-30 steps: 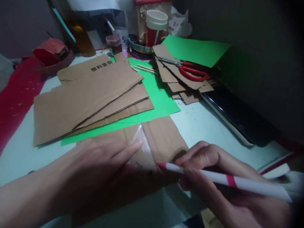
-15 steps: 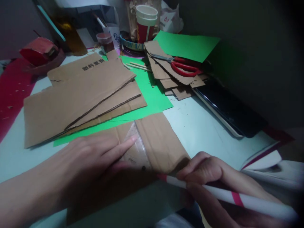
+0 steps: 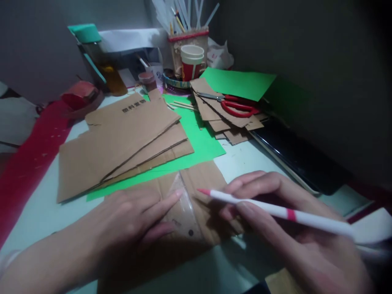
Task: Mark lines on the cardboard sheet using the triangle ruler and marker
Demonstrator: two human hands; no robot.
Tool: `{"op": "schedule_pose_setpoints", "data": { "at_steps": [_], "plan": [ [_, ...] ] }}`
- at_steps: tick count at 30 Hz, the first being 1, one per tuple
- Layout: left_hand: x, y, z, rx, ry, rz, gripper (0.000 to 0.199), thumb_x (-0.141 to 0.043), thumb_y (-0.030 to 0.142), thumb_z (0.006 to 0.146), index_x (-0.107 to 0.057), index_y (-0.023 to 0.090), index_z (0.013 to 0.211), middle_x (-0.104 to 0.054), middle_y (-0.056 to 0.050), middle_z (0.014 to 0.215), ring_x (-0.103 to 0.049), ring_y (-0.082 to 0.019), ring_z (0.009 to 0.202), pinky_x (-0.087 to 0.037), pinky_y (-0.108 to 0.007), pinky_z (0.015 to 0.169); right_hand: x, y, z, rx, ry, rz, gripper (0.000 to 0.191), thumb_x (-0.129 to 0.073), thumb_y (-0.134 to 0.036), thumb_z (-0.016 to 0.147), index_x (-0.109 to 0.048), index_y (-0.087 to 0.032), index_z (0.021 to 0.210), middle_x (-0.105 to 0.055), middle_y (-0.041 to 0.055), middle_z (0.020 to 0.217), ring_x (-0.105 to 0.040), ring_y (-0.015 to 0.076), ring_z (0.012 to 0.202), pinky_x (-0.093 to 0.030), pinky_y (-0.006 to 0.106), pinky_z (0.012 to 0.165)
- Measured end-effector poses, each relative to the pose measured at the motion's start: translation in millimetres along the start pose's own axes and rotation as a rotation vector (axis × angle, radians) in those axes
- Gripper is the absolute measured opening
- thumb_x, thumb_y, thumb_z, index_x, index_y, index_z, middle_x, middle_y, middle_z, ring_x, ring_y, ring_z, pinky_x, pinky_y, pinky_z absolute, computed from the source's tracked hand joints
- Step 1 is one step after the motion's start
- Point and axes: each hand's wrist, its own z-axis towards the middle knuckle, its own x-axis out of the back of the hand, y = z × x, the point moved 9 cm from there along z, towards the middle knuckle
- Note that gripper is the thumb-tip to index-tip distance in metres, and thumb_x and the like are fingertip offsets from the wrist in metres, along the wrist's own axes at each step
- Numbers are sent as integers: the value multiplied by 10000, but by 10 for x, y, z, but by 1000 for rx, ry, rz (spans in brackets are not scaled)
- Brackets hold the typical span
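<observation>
My left hand (image 3: 134,216) presses a clear triangular set square (image 3: 186,212) flat onto a piece of brown cardboard (image 3: 205,181). Its index finger is stretched out along the set square and the thumb lies lower down; the other fingers are partly hidden. In my right hand (image 3: 263,204) is a white pen (image 3: 260,207) with a red tip and a red band, gripped between thumb and fingers. The pen's tip points left over the cardboard, just right of the set square's long edge, and looks raised off the surface.
Cut cardboard sheets (image 3: 122,143) lie on green paper (image 3: 202,141) at the left. Red-handled scissors (image 3: 239,108) rest on cardboard scraps at the back right, beside a black tablet-like slab (image 3: 300,151). Paper cups (image 3: 192,61), a straw holder (image 3: 176,51) and a bottle (image 3: 113,77) stand behind.
My right hand has lifted the pen from the set square's near end up toward its middle. The left hand still presses the set square. The view has tilted upward, showing more of the back.
</observation>
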Motion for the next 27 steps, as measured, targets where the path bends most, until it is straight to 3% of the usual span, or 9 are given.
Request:
{"op": "schedule_pose_setpoints", "data": {
  "at_steps": [4,9,13,20,24,27],
  "plan": [
    [69,44,54,-32,55,41,424,-293,397,1217,-559,192,1476,-839,-46,1069,-835,-209,870,-667,-332,732,-233,38,294,-37,-128,88,171,-800,-387,1009,-771,-263,895,-797,7,790,-729,150,657,-530,216,504],
    [110,2,105,17,54,-27,467,-249,389,1223,-652,196,1362,-838,-42,1040,-813,-176,805,-636,-284,686,-388,61,388,-65,-195,96,261,-760,-466,1037,-716,-259,883,-838,51,922,-800,209,803,-618,283,637],
    [84,-18,73,32,29,-90,357,-398,355,1192,-659,209,1386,-828,-31,1046,-799,-179,818,-644,-268,718,-428,95,437,-62,-204,62,279,-739,-497,1044,-712,-258,902,-841,79,930,-826,263,858,-652,341,668],
    [116,2,90,14,52,-67,491,-157,371,1215,-590,216,1388,-840,-17,1066,-833,-172,873,-683,-279,743,-479,40,530,29,-220,-91,246,-690,-432,1073,-730,-236,929,-801,49,875,-755,188,734,-557,266,549],
    [179,-13,122,25,91,-88,409,-265,289,1215,-648,210,1333,-837,18,1007,-814,-120,826,-639,-199,724,-462,-6,535,74,-208,-138,239,-677,-384,1073,-729,-231,897,-778,40,839,-737,178,712,-540,263,545],
    [149,-55,101,65,79,-194,355,-356,232,1179,-672,241,1341,-843,37,1088,-810,-101,894,-637,-176,827,-452,-26,509,64,-217,-157,258,-673,-391,1072,-708,-233,871,-754,34,817,-715,174,693,-535,268,553]
  ]
}}
